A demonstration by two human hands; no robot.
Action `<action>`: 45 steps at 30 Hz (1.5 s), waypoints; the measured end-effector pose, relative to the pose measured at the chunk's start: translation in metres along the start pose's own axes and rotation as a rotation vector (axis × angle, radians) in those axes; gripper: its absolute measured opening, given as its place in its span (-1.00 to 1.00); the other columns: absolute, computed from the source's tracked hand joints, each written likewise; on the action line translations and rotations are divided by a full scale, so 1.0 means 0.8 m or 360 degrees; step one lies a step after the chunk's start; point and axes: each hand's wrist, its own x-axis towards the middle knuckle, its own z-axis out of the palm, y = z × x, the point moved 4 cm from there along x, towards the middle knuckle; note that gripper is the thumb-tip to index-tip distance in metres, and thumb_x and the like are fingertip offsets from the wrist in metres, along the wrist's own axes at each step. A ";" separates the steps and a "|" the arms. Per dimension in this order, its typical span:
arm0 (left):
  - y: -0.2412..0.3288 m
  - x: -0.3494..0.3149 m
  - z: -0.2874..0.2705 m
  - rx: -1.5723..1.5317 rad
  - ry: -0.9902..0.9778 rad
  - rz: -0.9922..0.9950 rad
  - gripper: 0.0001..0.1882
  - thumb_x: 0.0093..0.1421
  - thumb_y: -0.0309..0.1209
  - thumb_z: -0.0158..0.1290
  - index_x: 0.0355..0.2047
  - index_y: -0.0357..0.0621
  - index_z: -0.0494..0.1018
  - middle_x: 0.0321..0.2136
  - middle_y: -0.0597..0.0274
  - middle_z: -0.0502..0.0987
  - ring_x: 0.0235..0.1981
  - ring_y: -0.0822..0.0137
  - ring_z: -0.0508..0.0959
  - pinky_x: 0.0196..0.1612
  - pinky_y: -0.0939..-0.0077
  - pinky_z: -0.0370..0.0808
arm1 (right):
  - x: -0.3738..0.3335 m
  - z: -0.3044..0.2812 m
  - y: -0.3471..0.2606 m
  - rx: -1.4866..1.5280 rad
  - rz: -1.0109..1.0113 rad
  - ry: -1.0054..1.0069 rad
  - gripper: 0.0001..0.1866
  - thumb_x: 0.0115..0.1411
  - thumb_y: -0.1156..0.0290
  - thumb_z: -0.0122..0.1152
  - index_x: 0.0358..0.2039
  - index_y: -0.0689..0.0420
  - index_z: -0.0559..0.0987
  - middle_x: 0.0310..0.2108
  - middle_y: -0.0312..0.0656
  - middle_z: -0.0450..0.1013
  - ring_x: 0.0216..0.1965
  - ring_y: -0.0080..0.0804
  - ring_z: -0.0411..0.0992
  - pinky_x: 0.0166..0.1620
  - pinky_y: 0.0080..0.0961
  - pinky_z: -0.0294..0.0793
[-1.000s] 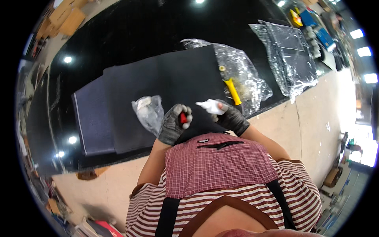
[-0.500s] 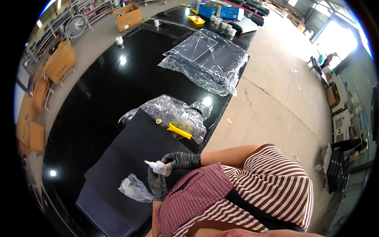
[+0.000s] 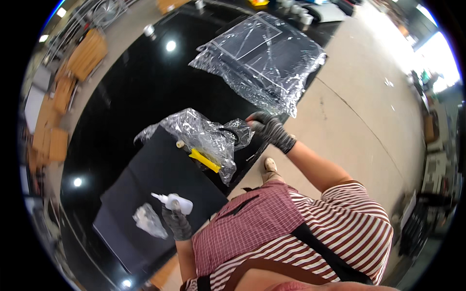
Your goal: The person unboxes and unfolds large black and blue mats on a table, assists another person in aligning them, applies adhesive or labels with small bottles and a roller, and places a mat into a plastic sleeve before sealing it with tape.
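Moved right hand (image 3: 274,132) off the white bottle (image 3: 186,205) and out to the near edge of the black table (image 3: 145,92), with fingers curled beside crumpled clear film (image 3: 189,125) (cannot tell whether gripping anything). Grasping the bottle in left hand (image 3: 178,224) alone, above the dark sheet (image 3: 162,167), with nozzle pointing left. Have a small clear bag (image 3: 148,220) on that sheet, just left of this hand, with something whitish inside. Past the sheet's farther edge, see a yellow handle (image 3: 206,161) on the film. Farther along the table's near edge, see dark panels (image 3: 272,53) inside clear wrapping.
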 end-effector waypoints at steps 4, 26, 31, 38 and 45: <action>-0.009 -0.021 0.065 -0.0283 0.0292 0.0094 -0.65 0.12 -0.17 0.09 -0.24 -0.21 0.43 -0.40 0.30 0.45 -0.38 0.48 0.43 -0.33 0.56 0.40 | 0.040 -0.032 0.028 -0.0798 -0.0031 -0.0138 -0.82 0.08 0.40 0.10 -0.30 0.17 0.51 -0.39 -0.04 0.50 -0.31 -0.13 0.48 -0.23 -0.35 0.45; 0.011 0.087 0.277 0.0054 -0.0051 0.0227 -0.47 0.08 -0.09 0.11 -0.08 -0.24 0.37 -0.28 0.11 0.51 -0.27 0.28 0.51 -0.15 0.40 0.44 | 0.091 0.147 0.055 -0.1474 -0.0664 -0.1397 -0.73 -0.04 0.29 0.20 -0.34 0.16 0.55 -0.39 -0.11 0.53 -0.39 -0.10 0.51 -0.27 -0.30 0.48; -0.079 0.140 0.259 0.0161 0.0079 0.0072 -0.49 0.10 -0.05 0.08 -0.15 -0.25 0.41 -0.34 0.09 0.53 -0.30 0.24 0.53 -0.21 0.36 0.44 | 0.107 0.083 0.086 -0.0810 0.0559 -0.1619 -0.74 -0.03 0.34 0.24 -0.38 0.25 0.54 -0.52 -0.14 0.50 -0.50 -0.40 0.47 -0.39 -0.49 0.46; -0.083 0.129 0.292 0.0923 -0.0103 0.0441 -0.48 0.03 -0.05 0.11 -0.17 -0.23 0.42 -0.35 -0.04 0.53 -0.33 0.04 0.53 -0.21 0.27 0.46 | 0.067 -0.021 0.064 0.0182 0.0726 -0.1098 -0.58 -0.04 0.52 0.34 -0.16 0.17 0.38 -0.42 -0.29 0.41 -0.32 -0.52 0.44 -0.23 -0.56 0.45; -0.062 0.110 0.298 0.0952 -0.0380 0.0674 -0.77 0.08 -0.22 0.05 -0.37 -0.10 0.48 -0.50 0.14 0.52 -0.46 0.09 0.52 -0.33 0.28 0.44 | 0.039 -0.028 0.017 -0.0705 -0.0178 -0.0992 -0.22 -0.24 0.03 0.49 -0.15 0.30 0.35 -0.34 -0.10 0.42 -0.30 -0.25 0.40 -0.22 -0.37 0.39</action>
